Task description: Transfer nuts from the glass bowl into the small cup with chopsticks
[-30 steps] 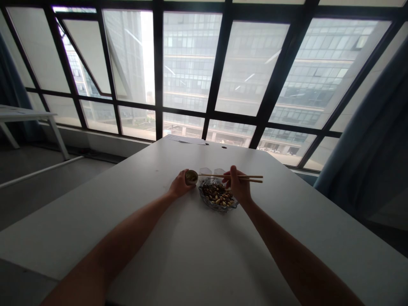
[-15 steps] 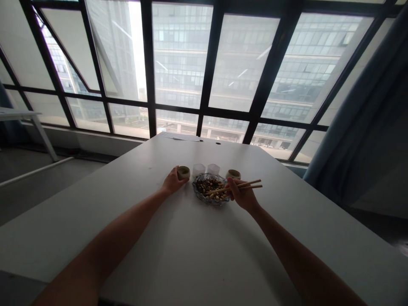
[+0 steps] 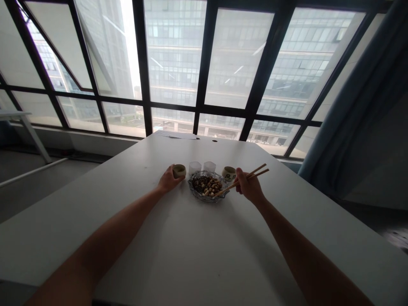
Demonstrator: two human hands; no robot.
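My left hand (image 3: 168,179) is wrapped round a small pale ceramic cup (image 3: 179,171) that stands on the table, left of a clear glass bowl (image 3: 195,196). Mixed nuts or seeds (image 3: 208,186), some dark and some light brown, fill the bowl. A pair of wooden chopsticks (image 3: 260,169) is held in my right hand (image 3: 249,185), to the right of the bowl. Their tips reach down to the bowl's right front part; whether they pinch anything is too small to tell. Just behind my right fingers stands a second ceramic cup (image 3: 228,173) with dark characters on it.
Two clear cups, a left one (image 3: 194,167) and a right one (image 3: 209,166), stand just behind the bowl. Paper (image 3: 177,135) lies at the far end of the white table (image 3: 191,246). Beyond are large windows, with a blue curtain (image 3: 338,102) at the right.
My right hand has moved right and back with the chopsticks, whose tips now sit nearer the bowl's right front side. The right cup's characters now show. My left hand still holds its cup.
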